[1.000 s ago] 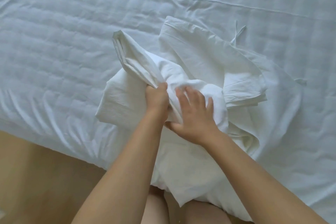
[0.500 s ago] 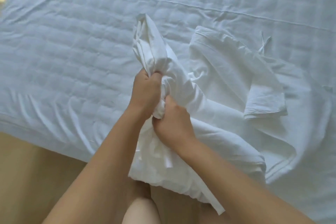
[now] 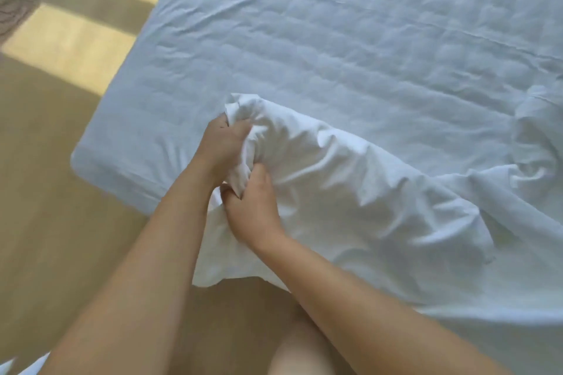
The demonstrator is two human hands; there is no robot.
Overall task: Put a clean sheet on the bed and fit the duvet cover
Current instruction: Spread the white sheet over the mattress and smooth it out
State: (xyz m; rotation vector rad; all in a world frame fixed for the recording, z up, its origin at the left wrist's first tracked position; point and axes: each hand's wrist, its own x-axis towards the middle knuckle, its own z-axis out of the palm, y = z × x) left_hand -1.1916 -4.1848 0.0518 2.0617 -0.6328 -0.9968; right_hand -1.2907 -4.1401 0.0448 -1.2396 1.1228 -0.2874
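White and crumpled, the duvet cover (image 3: 350,198) is gathered into a thick bunch that both hands clutch. The left hand (image 3: 224,143) is curled tight round the bunch's far end; the right hand (image 3: 253,210), just nearer the person, grips the same roll with fingers closed. From the hands the cloth trails off to the right across the bed (image 3: 100,167), whose quilted sheet (image 3: 365,24) stretches beyond them. Left of the hands is the bed's corner, then tan floor (image 3: 54,222) with sunlit patches.
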